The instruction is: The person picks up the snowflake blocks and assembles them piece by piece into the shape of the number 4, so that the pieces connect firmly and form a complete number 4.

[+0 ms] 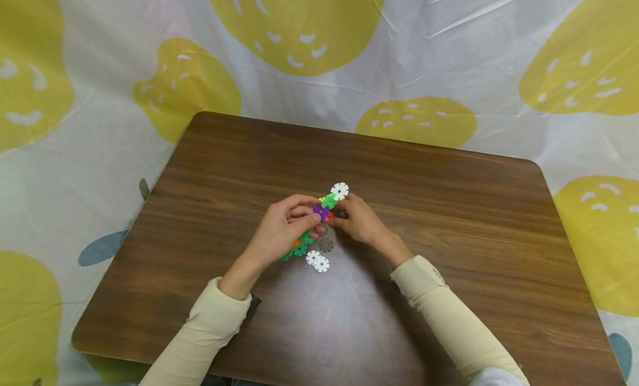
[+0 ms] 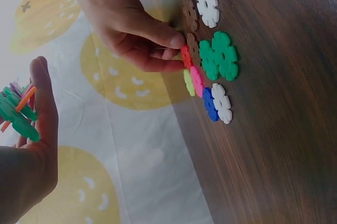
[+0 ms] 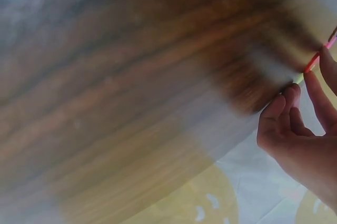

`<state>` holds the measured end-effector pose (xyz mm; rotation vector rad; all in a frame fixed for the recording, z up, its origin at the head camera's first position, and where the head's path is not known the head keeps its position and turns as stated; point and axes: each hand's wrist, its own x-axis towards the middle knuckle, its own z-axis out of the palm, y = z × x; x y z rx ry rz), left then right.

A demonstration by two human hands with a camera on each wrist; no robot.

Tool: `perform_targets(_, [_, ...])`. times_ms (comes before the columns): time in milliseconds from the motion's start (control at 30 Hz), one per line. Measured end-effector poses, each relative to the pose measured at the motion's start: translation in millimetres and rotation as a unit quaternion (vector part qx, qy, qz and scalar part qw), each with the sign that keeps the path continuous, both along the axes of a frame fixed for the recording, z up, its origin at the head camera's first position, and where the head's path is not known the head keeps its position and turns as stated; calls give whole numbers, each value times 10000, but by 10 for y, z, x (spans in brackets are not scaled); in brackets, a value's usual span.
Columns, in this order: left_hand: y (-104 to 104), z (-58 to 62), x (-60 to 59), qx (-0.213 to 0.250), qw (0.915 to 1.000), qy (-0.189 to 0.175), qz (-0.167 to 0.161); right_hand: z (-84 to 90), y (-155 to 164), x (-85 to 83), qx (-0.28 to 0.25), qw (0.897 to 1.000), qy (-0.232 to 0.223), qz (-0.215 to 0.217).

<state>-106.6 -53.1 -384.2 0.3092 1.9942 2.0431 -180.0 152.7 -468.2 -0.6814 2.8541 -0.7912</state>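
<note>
In the head view, my left hand (image 1: pixel 282 228) holds a cluster of joined notched plastic discs, its thumb on a purple disc (image 1: pixel 321 212). Green discs (image 2: pixel 16 116) and an orange disc (image 2: pixel 26 99) of that cluster show at the palm in the left wrist view. My right hand (image 1: pixel 363 219) pinches a red notched disc (image 2: pixel 186 57) between thumb and forefinger. Right by those fingertips are a pink disc (image 2: pixel 197 81), a yellow-green disc (image 2: pixel 189 82) and brown discs (image 2: pixel 190 13). Only a thin edge of the red disc (image 3: pixel 311 62) shows in the right wrist view.
Two green discs (image 2: pixel 227 62), a blue disc (image 2: pixel 210 104) and a white disc (image 2: pixel 221 103) lie close by on the brown wooden table (image 1: pixel 449 208). A white pair (image 1: pixel 318 261) lies nearer the person. Behind the table hangs a white cloth (image 1: pixel 309 97) with yellow shapes.
</note>
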Motion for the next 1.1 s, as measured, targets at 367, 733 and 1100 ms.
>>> perform_targets(367, [-17, 179, 73, -181, 9998, -60, -28, 11, 27, 32, -433, 9974, -529, -216])
perform_targets(733, [-51, -68, 12, -361, 9993, 68, 22, 117, 158, 233, -1362, 9855, -962, -305])
perform_targets(1100, [-105, 165, 84, -702, 9972, 218, 144, 317, 235, 400, -1890, 9783, -825, -215])
